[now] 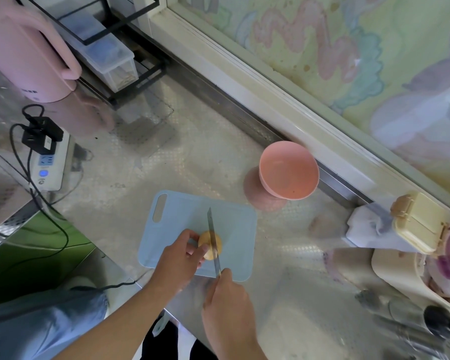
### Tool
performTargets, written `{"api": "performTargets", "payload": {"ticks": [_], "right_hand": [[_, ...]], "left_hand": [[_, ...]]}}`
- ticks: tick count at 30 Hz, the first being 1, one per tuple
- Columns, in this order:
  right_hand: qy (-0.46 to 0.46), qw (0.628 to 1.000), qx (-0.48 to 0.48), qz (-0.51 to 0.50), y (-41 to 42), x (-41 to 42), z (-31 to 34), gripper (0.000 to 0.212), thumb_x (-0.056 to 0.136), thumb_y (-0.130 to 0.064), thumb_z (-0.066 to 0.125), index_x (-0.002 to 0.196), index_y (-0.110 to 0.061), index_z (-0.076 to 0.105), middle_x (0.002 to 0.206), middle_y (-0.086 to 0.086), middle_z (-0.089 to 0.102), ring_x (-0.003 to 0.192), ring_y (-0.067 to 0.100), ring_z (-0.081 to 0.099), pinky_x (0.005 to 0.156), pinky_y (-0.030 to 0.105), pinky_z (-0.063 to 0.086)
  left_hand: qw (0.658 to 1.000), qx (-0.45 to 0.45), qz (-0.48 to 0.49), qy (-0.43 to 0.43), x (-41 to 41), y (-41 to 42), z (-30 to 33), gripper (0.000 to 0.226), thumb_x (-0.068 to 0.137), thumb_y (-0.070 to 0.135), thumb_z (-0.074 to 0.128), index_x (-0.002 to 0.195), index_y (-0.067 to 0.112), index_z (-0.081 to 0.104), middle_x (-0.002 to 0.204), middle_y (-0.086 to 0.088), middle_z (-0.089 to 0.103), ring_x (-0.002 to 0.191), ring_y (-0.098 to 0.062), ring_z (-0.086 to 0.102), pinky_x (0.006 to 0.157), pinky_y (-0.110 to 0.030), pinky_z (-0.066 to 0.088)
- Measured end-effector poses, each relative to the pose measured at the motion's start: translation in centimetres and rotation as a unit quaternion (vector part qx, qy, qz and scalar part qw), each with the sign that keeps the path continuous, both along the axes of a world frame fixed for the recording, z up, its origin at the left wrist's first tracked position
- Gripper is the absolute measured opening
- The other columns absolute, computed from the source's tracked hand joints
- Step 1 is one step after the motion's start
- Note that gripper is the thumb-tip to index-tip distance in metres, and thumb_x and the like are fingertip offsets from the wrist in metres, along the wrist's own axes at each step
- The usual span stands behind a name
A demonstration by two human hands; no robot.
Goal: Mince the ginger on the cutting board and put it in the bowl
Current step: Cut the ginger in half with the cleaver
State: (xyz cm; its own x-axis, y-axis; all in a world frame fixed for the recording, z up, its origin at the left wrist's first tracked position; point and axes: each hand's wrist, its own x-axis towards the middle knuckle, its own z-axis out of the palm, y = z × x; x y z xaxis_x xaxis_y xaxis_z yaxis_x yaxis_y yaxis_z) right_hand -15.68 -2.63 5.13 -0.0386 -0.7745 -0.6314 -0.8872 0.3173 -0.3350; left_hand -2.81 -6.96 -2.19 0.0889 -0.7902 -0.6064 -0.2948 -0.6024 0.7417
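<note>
Stood at a steel counter (218, 157), far edge against a pale window frame. Pink kettle (24, 55) far left; power strip (50, 165) nearer on the left. Pale blue cutting board (182, 216) near centre, handle slot at its far-left corner. Pink bowl (289, 170), bare inside, well apart from the board, beyond its far-right corner.

Right hand (226, 302) at the board's near edge, wrapped round the handle of a knife (213, 240). Blade ran near-to-far, tip pointing away, and lay across the ginger (209, 244). Left hand (182, 255) just left of the blade, fingertips (202, 249) pinching the ginger's left side. Both hands close together; left one nearer the ginger, touching it.

Ginger sat toward the board's near side: one tan, rounded lump, smooth-skinned, uncut as far as could be told. No clear long axis; looked about as wide as long.

Judged: mincing barely begun, first slice in hand. Fingertips close to the edge, a slip the likely risk.
</note>
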Motion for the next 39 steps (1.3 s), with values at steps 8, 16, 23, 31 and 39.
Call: {"api": "performTargets", "payload": {"ticks": [8,16,23,31,39], "right_hand": [[0.000,1.000,0.010,-0.020,-1.9,0.7,-0.1,0.008,0.095,-0.015,0.036,0.098,-0.022,0.037,0.080,-0.005,0.050,0.078,0.023,0.058,0.063,0.031,0.041],[-0.018,0.999,0.027,-0.041,-3.5,0.8,-2.9,0.007,0.096,-0.015,0.038,0.099,-0.020,0.040,0.077,-0.006,0.046,0.075,0.021,0.055,0.064,0.032,0.044],[-0.026,1.000,0.000,-0.011,-2.5,0.8,-4.0,0.016,0.097,-0.013,0.040,0.113,-0.017,0.043,0.067,-0.013,0.037,0.091,0.026,0.067,0.063,0.031,0.039],[-0.070,0.996,-0.041,-0.046,-2.9,-0.5,-3.4,0.013,0.101,-0.022,0.037,0.105,-0.018,0.048,0.074,0.004,0.059,0.064,0.025,0.058,0.052,0.038,0.040],[-0.131,0.985,-0.063,-0.098,-1.4,-1.3,-2.7,0.029,0.103,-0.021,0.040,0.075,-0.028,0.033,0.058,0.000,0.046,0.045,0.015,0.039,0.044,0.029,0.027]], "left_hand": [[1.000,-0.013,-0.003,0.005,0.0,0.1,-0.2,0.012,0.099,0.033,0.069,0.099,0.031,0.057,0.078,0.001,0.077,0.071,-0.013,0.074,0.081,-0.044,0.061],[0.999,-0.020,-0.027,-0.009,0.2,0.2,-0.4,0.014,0.099,0.036,0.068,0.098,0.033,0.054,0.080,0.005,0.077,0.072,-0.009,0.074,0.079,-0.039,0.060],[0.999,-0.005,-0.034,-0.007,0.6,0.5,-0.9,0.013,0.098,0.042,0.067,0.107,0.039,0.057,0.086,0.010,0.077,0.076,-0.006,0.073,0.085,-0.039,0.060],[0.999,-0.022,-0.017,-0.032,0.0,0.0,0.5,0.024,0.089,0.047,0.076,0.104,0.039,0.059,0.098,0.013,0.070,0.089,-0.006,0.068,0.080,-0.030,0.054],[0.994,-0.060,-0.006,-0.094,1.2,0.1,0.6,0.023,0.095,0.026,0.071,0.114,0.026,0.057,0.104,0.013,0.066,0.096,-0.007,0.066,0.081,-0.021,0.050]]}}
